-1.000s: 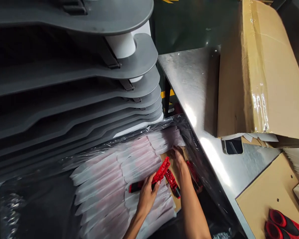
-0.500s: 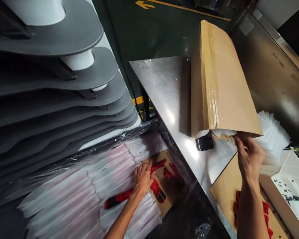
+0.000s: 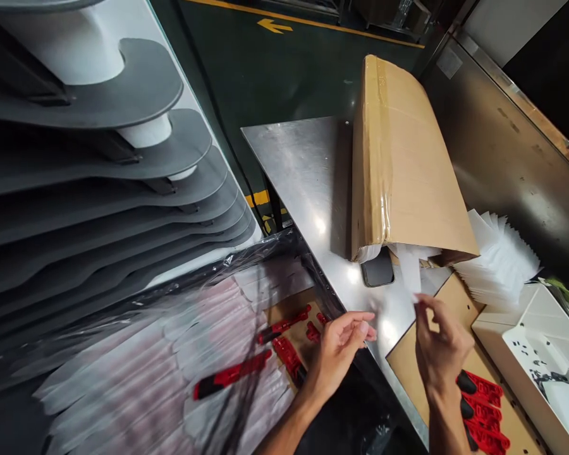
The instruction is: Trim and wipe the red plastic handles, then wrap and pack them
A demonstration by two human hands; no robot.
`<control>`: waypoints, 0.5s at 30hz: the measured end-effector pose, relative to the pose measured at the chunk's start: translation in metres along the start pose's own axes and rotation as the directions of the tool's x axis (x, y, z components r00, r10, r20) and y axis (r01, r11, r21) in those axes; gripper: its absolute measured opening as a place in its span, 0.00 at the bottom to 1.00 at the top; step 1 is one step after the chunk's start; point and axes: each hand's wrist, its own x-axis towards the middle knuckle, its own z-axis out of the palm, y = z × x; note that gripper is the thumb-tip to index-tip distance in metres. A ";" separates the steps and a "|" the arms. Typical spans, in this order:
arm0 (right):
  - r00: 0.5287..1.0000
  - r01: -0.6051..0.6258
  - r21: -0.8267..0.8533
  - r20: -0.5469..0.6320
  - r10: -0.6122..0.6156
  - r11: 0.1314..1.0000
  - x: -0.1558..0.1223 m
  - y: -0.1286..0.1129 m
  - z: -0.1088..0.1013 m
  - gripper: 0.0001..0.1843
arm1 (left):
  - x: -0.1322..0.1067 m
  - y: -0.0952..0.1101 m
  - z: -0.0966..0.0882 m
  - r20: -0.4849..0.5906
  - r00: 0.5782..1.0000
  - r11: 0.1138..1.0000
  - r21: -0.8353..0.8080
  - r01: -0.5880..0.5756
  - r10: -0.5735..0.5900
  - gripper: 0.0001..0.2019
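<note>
My right hand (image 3: 442, 344) pinches the lower end of a thin white sleeve (image 3: 410, 273), whose upper end is still inside the mouth of the cardboard box (image 3: 417, 158). My left hand (image 3: 339, 347) hovers over the edge between the bin and the metal table, fingers loosely extended and holding nothing. Below and left of it, red-and-black plastic parts (image 3: 232, 374) lie in the bin, some on white wrapping and some on cardboard. Rows of wrapped pieces (image 3: 123, 360), reddish through their white sleeves, fill much of the bin. A phone (image 3: 378, 268) lies under the box's mouth.
Red-and-black parts (image 3: 483, 411) lie in a row on a brown board (image 3: 410, 363) at right. Beside them stands a white tray (image 3: 497, 328) with small dark pieces. White sheets (image 3: 502, 256) are fanned behind it. Stacked grey trays (image 3: 99, 170) rise at left; black plastic lines the bin.
My right hand has come down and towards me, drawing the white sleeve partly out of the box. My left hand has left the red parts and moved right. The view has shifted slightly.
</note>
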 end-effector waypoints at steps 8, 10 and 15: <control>0.570 -0.770 0.330 0.740 0.357 0.546 -0.078 -0.044 -0.001 0.20 | -0.035 -0.019 -0.022 -0.005 0.989 0.985 0.089 0.147 -0.147 0.20; 0.431 -0.870 0.309 0.855 0.288 0.384 -0.094 -0.052 0.008 0.21 | -0.048 -0.032 -0.044 -0.044 0.975 0.970 0.091 0.223 -0.220 0.20; 0.212 -0.975 0.197 0.964 0.160 0.104 -0.137 -0.073 0.045 0.27 | -0.076 -0.069 -0.087 -0.202 0.964 0.979 0.079 0.190 -0.171 0.18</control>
